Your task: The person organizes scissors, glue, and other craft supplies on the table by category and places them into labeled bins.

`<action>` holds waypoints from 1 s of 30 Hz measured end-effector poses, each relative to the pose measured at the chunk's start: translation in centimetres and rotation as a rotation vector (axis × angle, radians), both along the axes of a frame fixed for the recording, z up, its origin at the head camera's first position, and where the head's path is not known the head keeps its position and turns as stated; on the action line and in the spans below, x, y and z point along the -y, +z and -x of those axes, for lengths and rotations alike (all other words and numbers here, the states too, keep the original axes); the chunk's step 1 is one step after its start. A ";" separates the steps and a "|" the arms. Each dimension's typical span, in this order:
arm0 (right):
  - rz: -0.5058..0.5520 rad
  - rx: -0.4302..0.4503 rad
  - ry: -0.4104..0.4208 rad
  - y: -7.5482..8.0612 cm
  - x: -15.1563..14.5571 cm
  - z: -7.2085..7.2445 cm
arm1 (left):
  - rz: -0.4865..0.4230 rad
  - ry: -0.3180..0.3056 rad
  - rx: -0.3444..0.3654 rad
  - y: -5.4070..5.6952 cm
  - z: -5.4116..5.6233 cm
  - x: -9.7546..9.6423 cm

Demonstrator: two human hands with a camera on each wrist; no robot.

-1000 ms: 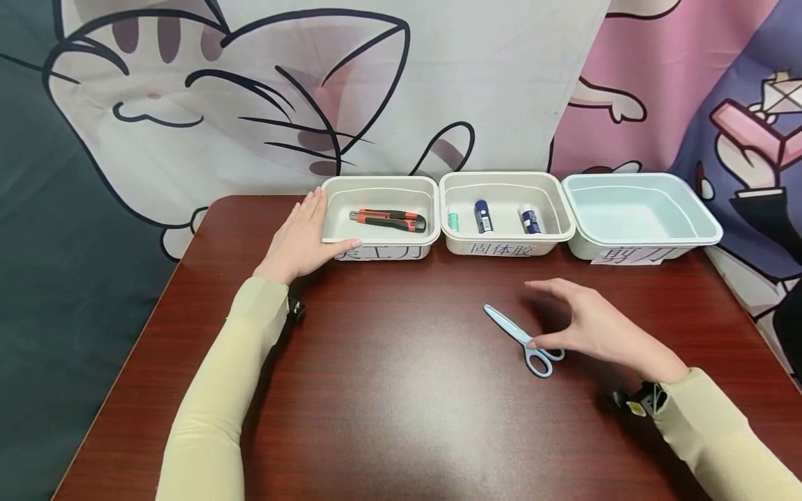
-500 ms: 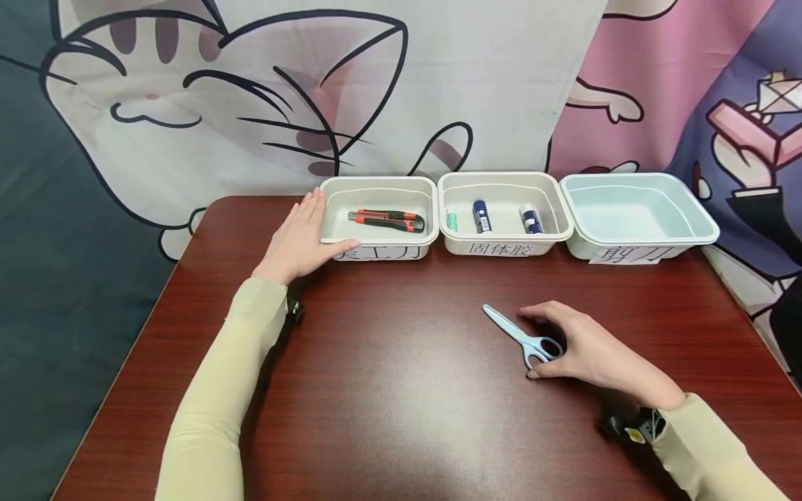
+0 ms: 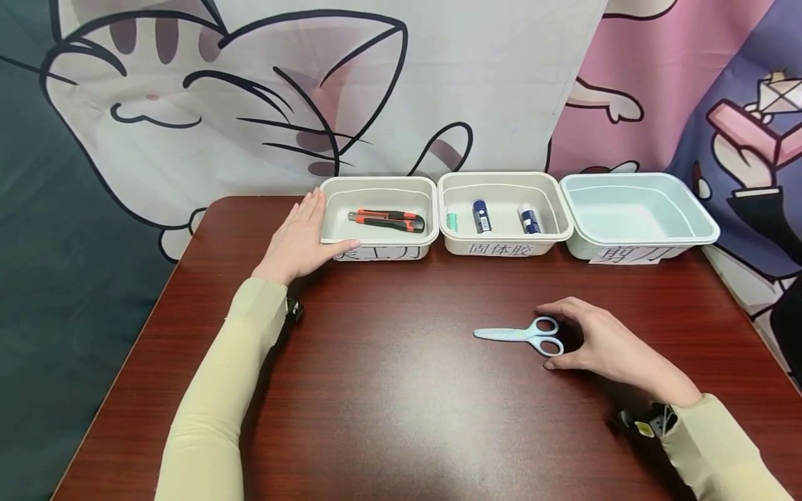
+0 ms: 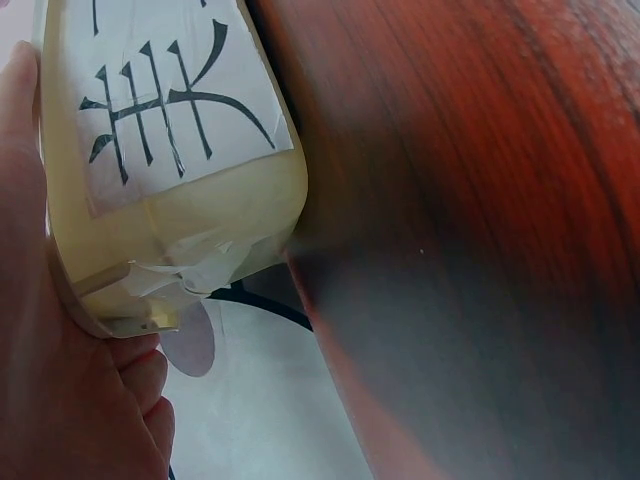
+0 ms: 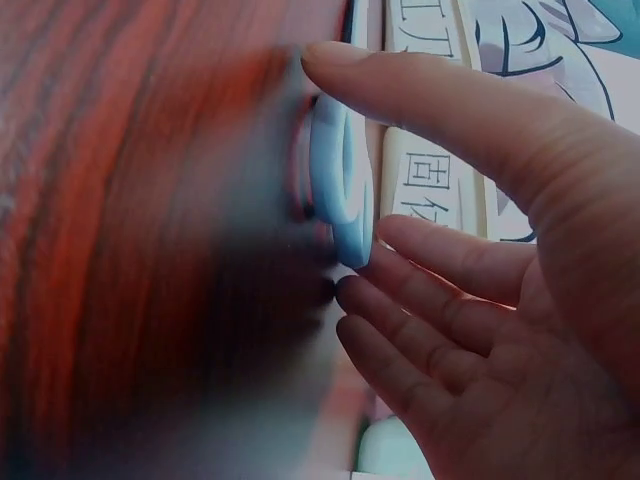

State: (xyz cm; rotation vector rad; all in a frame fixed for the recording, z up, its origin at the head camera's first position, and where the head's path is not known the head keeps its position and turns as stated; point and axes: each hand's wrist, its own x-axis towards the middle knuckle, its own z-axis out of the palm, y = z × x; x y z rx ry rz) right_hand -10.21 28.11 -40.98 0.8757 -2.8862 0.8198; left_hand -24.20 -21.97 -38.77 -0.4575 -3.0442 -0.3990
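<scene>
In the head view, light blue scissors (image 3: 519, 335) lie on the brown table, blades pointing left. My right hand (image 3: 598, 344) is around their handle end, index finger near the upper loop and thumb near the lower one. In the right wrist view the handle loops (image 5: 340, 175) lie between the thumb and the curved fingers, with a small gap at the thumb. My left hand (image 3: 293, 240) rests with straight fingers along the left side of a cream tub (image 3: 379, 182), its thumb at the front rim. Inside are red-and-black utility knives (image 3: 388, 220).
A second cream tub (image 3: 498, 177) holds several glue sticks (image 3: 481, 216). Right of it stands a pale green tub (image 3: 639, 216). Each tub has a paper label on its front. The tubs line the table's far edge, against a printed cloth backdrop (image 3: 489, 76).
The scissors have turned from slanting to nearly level, blades now pointing left. My right hand first moved down around the handles, then slightly right. My left hand has stayed on the tub.
</scene>
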 end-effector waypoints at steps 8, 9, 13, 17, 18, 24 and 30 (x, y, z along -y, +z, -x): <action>-0.022 0.006 0.015 0.3 -0.1 0.5 | 0.002 0.003 0.001 0.0 -0.1 0.0; -0.025 0.003 0.017 0.4 -0.1 0.6 | 0.002 0.003 0.001 0.0 -0.1 0.0; -0.023 -0.003 0.029 0.3 0.0 0.9 | 0.003 0.003 -0.005 0.0 -0.1 0.0; -0.029 -0.013 0.042 0.2 0.2 1.1 | 0.007 0.003 -0.011 0.1 -0.2 0.0; -0.032 -0.014 0.044 0.3 0.3 1.2 | 0.008 0.003 -0.010 0.1 -0.2 0.0; -0.067 -0.010 0.041 0.6 0.8 1.6 | 0.006 0.002 -0.008 0.0 -0.1 0.1; -0.102 -0.030 0.045 0.8 1.0 1.8 | 0.010 -0.004 -0.016 -0.2 0.1 0.1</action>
